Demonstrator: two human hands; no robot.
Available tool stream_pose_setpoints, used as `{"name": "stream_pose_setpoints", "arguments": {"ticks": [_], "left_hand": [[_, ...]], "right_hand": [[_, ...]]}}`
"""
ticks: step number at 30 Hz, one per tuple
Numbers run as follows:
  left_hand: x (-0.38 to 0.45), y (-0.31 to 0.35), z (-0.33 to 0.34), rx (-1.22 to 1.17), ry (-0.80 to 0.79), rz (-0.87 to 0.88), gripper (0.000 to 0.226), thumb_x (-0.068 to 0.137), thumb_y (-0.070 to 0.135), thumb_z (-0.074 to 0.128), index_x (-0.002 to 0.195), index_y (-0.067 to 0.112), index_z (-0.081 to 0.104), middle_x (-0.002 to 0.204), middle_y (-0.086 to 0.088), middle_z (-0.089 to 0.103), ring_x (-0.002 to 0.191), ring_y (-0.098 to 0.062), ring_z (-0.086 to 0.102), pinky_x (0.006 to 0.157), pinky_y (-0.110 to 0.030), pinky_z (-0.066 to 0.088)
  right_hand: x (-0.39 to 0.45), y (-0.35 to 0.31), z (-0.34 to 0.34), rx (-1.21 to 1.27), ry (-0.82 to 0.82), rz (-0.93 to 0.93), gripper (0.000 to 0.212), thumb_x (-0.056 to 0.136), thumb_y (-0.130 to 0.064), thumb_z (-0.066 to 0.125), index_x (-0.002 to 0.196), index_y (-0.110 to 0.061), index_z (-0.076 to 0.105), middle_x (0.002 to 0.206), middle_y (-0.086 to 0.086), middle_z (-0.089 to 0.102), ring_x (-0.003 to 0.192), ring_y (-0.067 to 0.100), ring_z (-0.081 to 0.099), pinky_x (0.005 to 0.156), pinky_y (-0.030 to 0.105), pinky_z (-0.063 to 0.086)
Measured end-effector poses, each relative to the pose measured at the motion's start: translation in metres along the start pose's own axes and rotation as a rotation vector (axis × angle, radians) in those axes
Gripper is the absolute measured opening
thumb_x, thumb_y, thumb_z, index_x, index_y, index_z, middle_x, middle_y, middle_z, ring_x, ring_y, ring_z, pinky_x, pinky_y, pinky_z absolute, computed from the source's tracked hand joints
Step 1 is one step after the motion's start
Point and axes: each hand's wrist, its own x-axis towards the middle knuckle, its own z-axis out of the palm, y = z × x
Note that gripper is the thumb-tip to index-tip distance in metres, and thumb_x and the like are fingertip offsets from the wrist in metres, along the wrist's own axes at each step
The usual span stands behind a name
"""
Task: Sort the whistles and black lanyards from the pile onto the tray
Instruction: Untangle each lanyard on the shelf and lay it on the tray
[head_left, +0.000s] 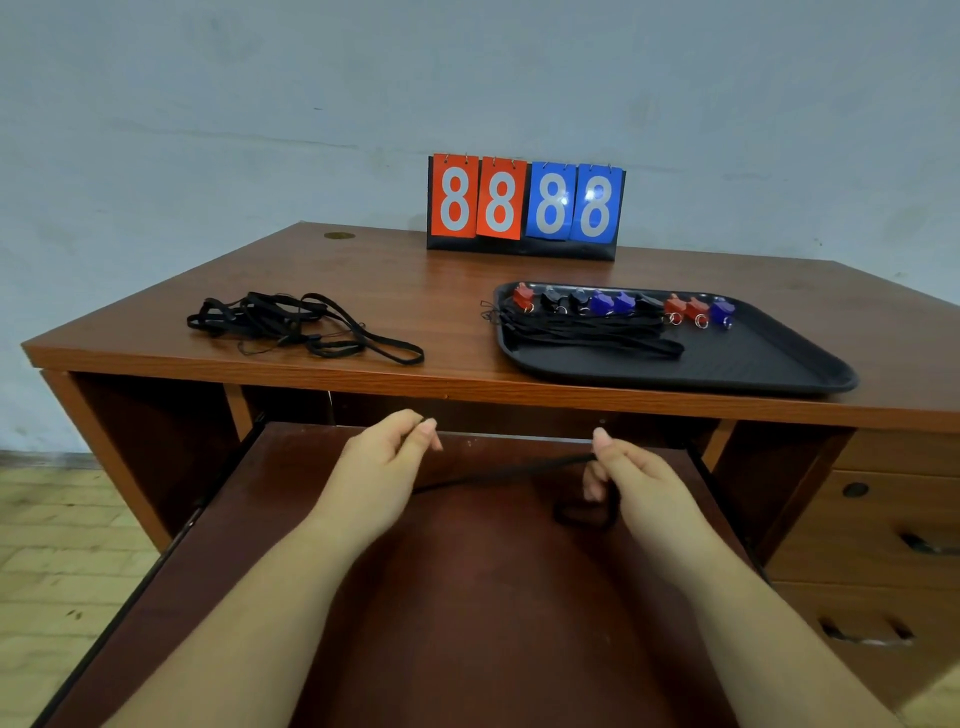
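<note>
A black lanyard (498, 474) stretches between my two hands above the pulled-out keyboard shelf (467, 597). My left hand (382, 467) pinches one end between thumb and fingers. My right hand (631, 480) grips the other end, and a loop hangs below its fingers. A tangled pile of black lanyards (291, 325) lies on the desk's left side. The black tray (753, 364) at the right holds a row of red, black and blue whistles (623, 304) along its far edge, with straightened lanyards (587, 332) laid in front of them.
A flip scoreboard (524, 208) reading 8888 stands at the back of the wooden desk (452, 280), against the wall. Drawers (883, 545) with handles sit under the desk at the right. Tiled floor (67, 545) shows at the left.
</note>
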Motion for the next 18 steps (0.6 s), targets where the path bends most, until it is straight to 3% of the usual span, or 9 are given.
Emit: {"name": "stream_pose_setpoints", "arguments": {"ticks": [3, 8, 12, 16, 18], "left_hand": [[0.0, 0.0, 0.004, -0.044, 0.037, -0.025, 0.028, 0.096, 0.034, 0.043, 0.076, 0.026, 0.06, 0.065, 0.003, 0.059, 0.069, -0.009, 0.055, 0.066, -0.027, 0.041], [-0.013, 0.017, 0.025, -0.154, -0.044, 0.035, 0.025, 0.095, 0.029, 0.046, 0.08, 0.025, 0.064, 0.075, 0.012, 0.068, 0.081, 0.003, 0.059, 0.077, -0.013, 0.042], [-0.02, 0.028, 0.043, -0.181, -0.15, 0.078, 0.023, 0.095, 0.027, 0.048, 0.079, 0.017, 0.06, 0.073, 0.003, 0.062, 0.074, -0.01, 0.058, 0.07, -0.024, 0.044], [-0.021, 0.028, 0.044, -0.211, -0.204, 0.027, 0.026, 0.096, 0.025, 0.046, 0.076, 0.014, 0.057, 0.063, 0.005, 0.056, 0.059, -0.005, 0.051, 0.061, -0.022, 0.041], [-0.021, 0.026, 0.042, -0.165, -0.216, 0.037, 0.024, 0.096, 0.025, 0.045, 0.079, 0.014, 0.058, 0.066, 0.005, 0.056, 0.064, -0.01, 0.052, 0.065, -0.027, 0.043]], "right_hand": [[-0.002, -0.001, 0.002, 0.0, -0.011, -0.012, 0.048, 0.097, -0.04, 0.037, 0.055, -0.02, 0.046, 0.055, -0.005, 0.047, 0.064, 0.013, 0.048, 0.072, 0.028, 0.038], [-0.011, 0.001, 0.026, -0.238, -0.045, -0.192, 0.038, 0.096, -0.033, 0.045, 0.06, -0.022, 0.045, 0.054, -0.011, 0.049, 0.054, 0.002, 0.044, 0.059, 0.02, 0.035], [-0.016, -0.001, 0.04, -0.318, -0.055, -0.323, 0.035, 0.096, -0.032, 0.045, 0.062, -0.027, 0.043, 0.055, -0.012, 0.048, 0.057, 0.003, 0.047, 0.054, 0.017, 0.034], [-0.019, 0.0, 0.043, -0.348, -0.062, -0.339, 0.035, 0.097, -0.034, 0.043, 0.062, -0.029, 0.042, 0.055, -0.01, 0.046, 0.059, 0.004, 0.048, 0.053, 0.017, 0.033], [-0.019, 0.001, 0.044, -0.344, -0.1, -0.311, 0.037, 0.097, -0.036, 0.043, 0.061, -0.031, 0.042, 0.057, -0.016, 0.052, 0.058, 0.002, 0.048, 0.053, 0.016, 0.033]]}}
